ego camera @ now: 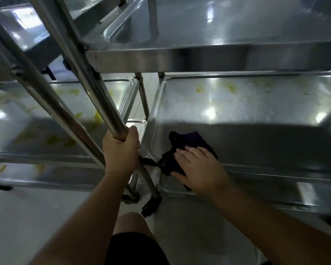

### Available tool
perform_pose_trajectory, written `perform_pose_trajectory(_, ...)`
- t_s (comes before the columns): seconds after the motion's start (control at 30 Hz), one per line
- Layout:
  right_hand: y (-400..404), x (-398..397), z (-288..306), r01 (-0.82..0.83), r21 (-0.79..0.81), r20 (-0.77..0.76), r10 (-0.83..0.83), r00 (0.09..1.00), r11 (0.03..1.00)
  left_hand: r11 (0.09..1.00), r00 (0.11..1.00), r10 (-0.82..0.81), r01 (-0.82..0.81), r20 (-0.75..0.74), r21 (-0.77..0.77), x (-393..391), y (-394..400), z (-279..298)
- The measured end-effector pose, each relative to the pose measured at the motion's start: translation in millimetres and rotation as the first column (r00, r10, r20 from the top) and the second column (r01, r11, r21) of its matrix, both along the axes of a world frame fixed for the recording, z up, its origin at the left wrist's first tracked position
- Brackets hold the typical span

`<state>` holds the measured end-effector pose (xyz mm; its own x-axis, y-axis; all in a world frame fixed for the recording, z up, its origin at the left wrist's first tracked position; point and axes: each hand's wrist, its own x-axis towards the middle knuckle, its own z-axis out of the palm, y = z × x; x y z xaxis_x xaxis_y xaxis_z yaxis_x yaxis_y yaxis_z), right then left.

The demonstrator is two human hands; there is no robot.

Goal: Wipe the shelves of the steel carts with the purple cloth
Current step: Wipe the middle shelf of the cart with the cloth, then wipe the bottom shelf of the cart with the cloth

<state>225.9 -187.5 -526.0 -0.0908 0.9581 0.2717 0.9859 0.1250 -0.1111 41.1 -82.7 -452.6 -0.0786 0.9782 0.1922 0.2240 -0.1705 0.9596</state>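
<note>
The dark purple cloth (182,142) lies bunched on the middle shelf (256,115) of the right steel cart, near its front left corner. My right hand (197,165) presses flat on the cloth with straight fingers, and part of the cloth hangs over the shelf rim. My left hand (120,150) grips the slanted steel post (96,88) of that cart. Yellow smears dot the far part of this shelf. A second steel cart's middle shelf (36,119) at the left carries many yellow smears.
The right cart's top shelf (218,29) overhangs the work area. A lower shelf (275,196) sits beneath my right arm. A black caster wheel (151,205) stands on the pale floor by my knee (131,222). A narrow gap separates the two carts.
</note>
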Motion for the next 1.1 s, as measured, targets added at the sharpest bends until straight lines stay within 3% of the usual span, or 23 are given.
perform_pose_trajectory(0.13,-10.5,11.8,-0.1,-0.008,0.071,0.055,0.004,0.998,0.997,0.999,1.000,0.017,-0.017,0.008,-0.028,2.3,-2.5,1.4)
perform_pose_trajectory(0.27,-27.9,18.2,9.5,0.028,0.021,0.048,-0.029,0.998,0.999,0.997,0.998,0.014,-0.019,-0.061,-0.079,0.0,-3.0,6.4)
perform_pose_trajectory(0.37,-47.0,26.7,26.7,0.117,-0.059,0.046,-0.114,0.992,0.991,0.977,0.985,-0.030,-0.007,-0.168,-0.213,-7.1,-7.8,16.6)
perform_pose_trajectory(0.5,-66.8,41.9,63.4,0.214,-0.296,0.065,-0.204,0.977,0.931,0.916,0.939,-0.136,-0.001,-0.315,-0.400,-16.1,-10.9,35.3)
perform_pose_trajectory(0.6,-86.8,52.5,96.9,0.329,-0.487,0.091,-0.327,0.941,0.809,0.847,0.799,-0.285,-0.048,-0.530,-0.529,-19.3,-25.4,51.8)
perform_pose_trajectory(0.77,-136.4,43.0,183.4,0.314,-0.737,-0.063,-0.523,0.850,0.599,0.635,0.648,-0.580,-0.020,-0.494,-0.772,-14.2,-118.1,112.8)
perform_pose_trajectory(0.87,-171.3,30.5,253.7,0.279,-0.753,-0.048,-0.473,0.880,0.596,0.556,0.405,-0.772,0.055,-0.491,-0.829,-3.4,-169.0,178.8)
perform_pose_trajectory(1.0,-215.5,26.8,348.2,0.269,-0.795,-0.008,-0.453,0.892,0.544,0.551,0.000,-0.830,0.161,-0.558,-0.819,13.5,-208.8,269.6)
perform_pose_trajectory(1.1,-243.9,32.8,405.3,0.291,-0.823,0.030,-0.474,0.880,0.488,0.524,-0.128,-0.819,0.230,-0.559,-0.820,28.1,-226.3,318.2)
